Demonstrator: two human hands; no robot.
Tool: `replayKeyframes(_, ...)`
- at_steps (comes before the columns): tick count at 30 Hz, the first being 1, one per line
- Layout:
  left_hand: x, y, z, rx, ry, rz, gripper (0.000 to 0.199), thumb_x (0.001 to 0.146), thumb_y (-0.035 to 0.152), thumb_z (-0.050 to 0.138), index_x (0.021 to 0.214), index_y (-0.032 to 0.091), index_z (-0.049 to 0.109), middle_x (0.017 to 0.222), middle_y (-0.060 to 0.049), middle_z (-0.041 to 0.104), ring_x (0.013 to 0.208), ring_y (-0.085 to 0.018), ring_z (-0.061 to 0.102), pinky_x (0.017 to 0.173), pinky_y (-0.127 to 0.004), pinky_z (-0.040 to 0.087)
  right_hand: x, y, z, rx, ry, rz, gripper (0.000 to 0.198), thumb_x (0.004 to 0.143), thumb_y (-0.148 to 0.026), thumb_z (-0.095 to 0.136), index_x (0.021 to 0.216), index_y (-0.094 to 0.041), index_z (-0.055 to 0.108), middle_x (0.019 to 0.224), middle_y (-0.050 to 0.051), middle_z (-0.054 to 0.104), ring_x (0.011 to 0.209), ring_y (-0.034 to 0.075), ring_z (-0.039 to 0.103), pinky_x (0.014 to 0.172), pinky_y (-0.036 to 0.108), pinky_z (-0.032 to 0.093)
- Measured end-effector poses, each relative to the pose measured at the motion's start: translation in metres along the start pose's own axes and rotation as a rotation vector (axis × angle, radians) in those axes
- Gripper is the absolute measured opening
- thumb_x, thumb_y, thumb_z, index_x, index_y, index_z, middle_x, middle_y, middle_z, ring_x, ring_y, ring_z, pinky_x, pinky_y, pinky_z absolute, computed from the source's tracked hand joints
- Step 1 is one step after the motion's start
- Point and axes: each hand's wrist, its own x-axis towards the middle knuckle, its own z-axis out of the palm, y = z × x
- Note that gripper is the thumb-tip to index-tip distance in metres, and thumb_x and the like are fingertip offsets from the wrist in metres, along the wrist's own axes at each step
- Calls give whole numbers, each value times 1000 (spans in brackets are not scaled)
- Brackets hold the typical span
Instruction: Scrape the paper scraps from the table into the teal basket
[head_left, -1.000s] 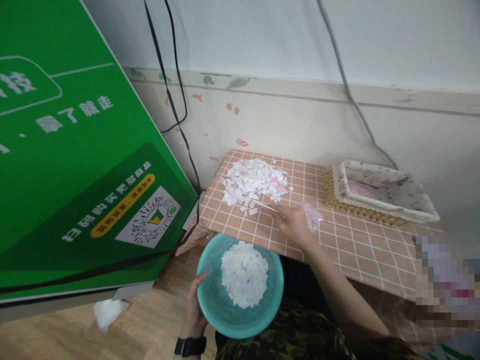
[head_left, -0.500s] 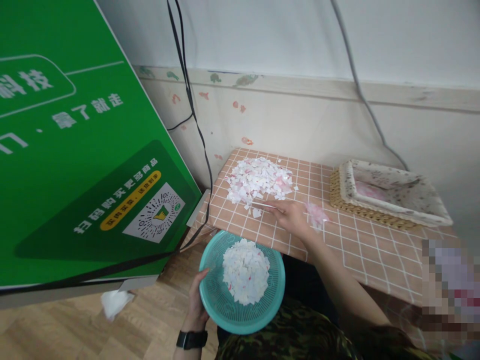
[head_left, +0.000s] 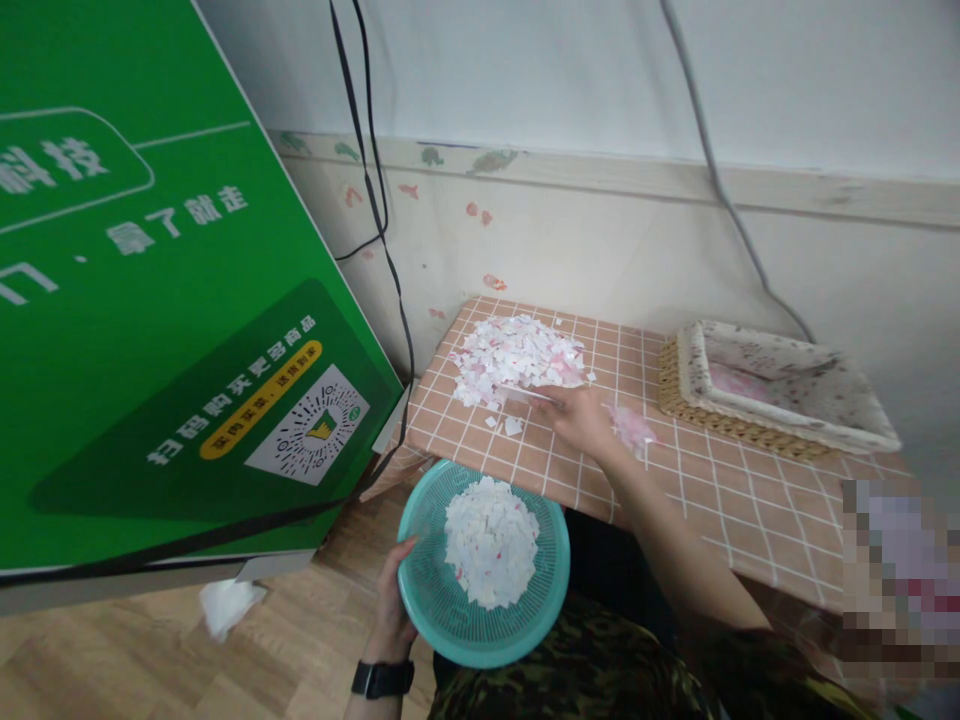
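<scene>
My left hand [head_left: 395, 590] grips the rim of a round teal plastic colander [head_left: 426, 590], thumb over the edge. Inside it lies a mound of small white paper scraps [head_left: 493, 545] with a few red flecks. Over the table, my right hand [head_left: 581, 420] is closed on slim pale tweezers [head_left: 531, 395], as far as their shape shows. Their tip meets the front edge of a heap of white and pink paper scraps [head_left: 517, 355]. A few loose scraps [head_left: 514, 426] lie just in front of the heap. Beside the right wrist is a crumpled pink piece [head_left: 631, 428].
A lined wicker basket [head_left: 750, 420] stands on the right of the checked tablecloth [head_left: 720, 490], with something pink inside. The green cabinet [head_left: 150, 300] rises at left, with a black strap [head_left: 394, 270] hanging near it. A white crumpled item [head_left: 230, 605] lies on the floor.
My right hand and the tweezers have shifted slightly up and to the right, toward the heap. A small scrap now lies left of the loose one. The left hand and colander stay in place.
</scene>
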Motion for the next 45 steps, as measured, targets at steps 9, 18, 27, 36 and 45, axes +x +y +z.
replayKeyframes(9,-2,1,3,-20,-17,-11,20,66,25,66,76,10,73,74,-10,73,68,-27,67,70,-39,52,1,-11,-14,-94,-13,-5,23,84,-28,51,94,-22,71,74,4,71,61,16,61,58,28,41)
replayKeyframes(18,-1,1,2,-30,-18,-13,18,64,24,68,73,10,73,70,-10,72,63,-25,66,73,-39,51,-8,-11,-21,-2,-83,-83,22,85,-26,50,94,-24,69,81,2,71,66,16,62,61,28,43)
replayKeyframes(27,-3,2,4,-33,7,-13,16,64,24,68,72,10,72,70,-9,72,63,-24,66,72,-37,51,-10,-13,-26,-87,-123,-36,18,83,-26,51,79,-21,67,61,1,64,55,14,56,54,27,37)
replayKeyframes(36,-4,1,4,-16,3,-13,17,63,24,69,72,10,72,69,-9,72,63,-25,66,72,-39,51,-11,-15,-20,-93,-80,-54,19,85,-26,49,88,-22,68,72,4,69,62,16,60,59,29,42)
replayKeyframes(45,-6,2,7,-17,-5,-11,15,63,23,68,72,11,72,69,-9,73,63,-25,66,70,-39,52,-7,-7,-17,-46,-15,-68,24,86,-29,48,98,-24,69,84,4,72,70,18,64,63,29,45)
